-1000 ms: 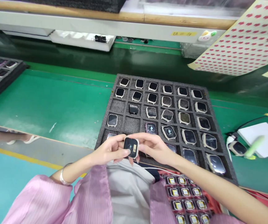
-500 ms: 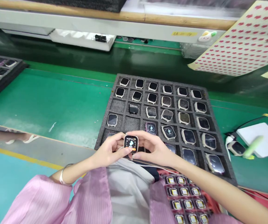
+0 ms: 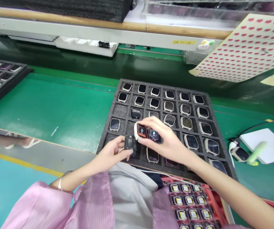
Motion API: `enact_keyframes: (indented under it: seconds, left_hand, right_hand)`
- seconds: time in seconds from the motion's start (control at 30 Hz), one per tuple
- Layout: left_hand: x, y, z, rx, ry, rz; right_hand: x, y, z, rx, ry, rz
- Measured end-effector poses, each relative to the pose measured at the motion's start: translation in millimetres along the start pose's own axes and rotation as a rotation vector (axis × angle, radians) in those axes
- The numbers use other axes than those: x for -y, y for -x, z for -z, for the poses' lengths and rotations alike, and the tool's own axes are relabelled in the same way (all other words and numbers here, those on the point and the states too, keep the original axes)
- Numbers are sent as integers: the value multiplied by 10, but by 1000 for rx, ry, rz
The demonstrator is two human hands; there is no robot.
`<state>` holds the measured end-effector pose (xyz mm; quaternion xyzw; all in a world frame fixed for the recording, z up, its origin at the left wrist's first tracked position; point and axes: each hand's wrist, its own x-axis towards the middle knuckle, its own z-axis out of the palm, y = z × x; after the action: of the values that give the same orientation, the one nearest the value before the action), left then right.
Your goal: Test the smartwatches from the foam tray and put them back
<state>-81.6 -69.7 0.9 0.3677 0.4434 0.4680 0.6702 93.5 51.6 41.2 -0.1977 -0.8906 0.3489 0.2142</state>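
Observation:
My left hand [image 3: 111, 154] is closed on a small black square block [image 3: 130, 143], held between thumb and fingers over the near-left part of the foam tray [image 3: 120, 110]. My right hand [image 3: 166, 136] grips a white-cased smartwatch [image 3: 141, 130] by its edges, tilted, its screen lit. The watch is apart from the block, just above and to its right. Beside the right fingers, a purple-edged watch [image 3: 154, 135] with a lit screen lies in the tray. The tray's compartments hold several more strapless watches, mostly dark-screened; my right hand hides some.
A red tray [image 3: 214, 203] of small watch parts sits below on the right. At right are a white pad [image 3: 267, 146], a green-handled item [image 3: 257, 153] and another watch [image 3: 241, 154] by a cable. A second watch tray [image 3: 5, 86] is at far left. A shelf edge [image 3: 146, 28] runs overhead.
The watch was held by both hands, face up; now it is off the black block. My right hand has carried it up and right, while my left keeps the block.

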Motion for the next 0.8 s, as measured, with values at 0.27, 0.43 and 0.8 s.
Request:
enact_keyframes:
  seconds: [0.27,0.43,0.8]
  left_hand:
    - [104,283,89,6,90,97]
    - [154,300,90,-31,117,82]
    - [143,287,115,-23,203,48]
  right_hand:
    - [-194,-175,-200,113,439,37]
    - [-41,-555,-335,209,509,107]
    - [-21,-648,-271,156,59,88]
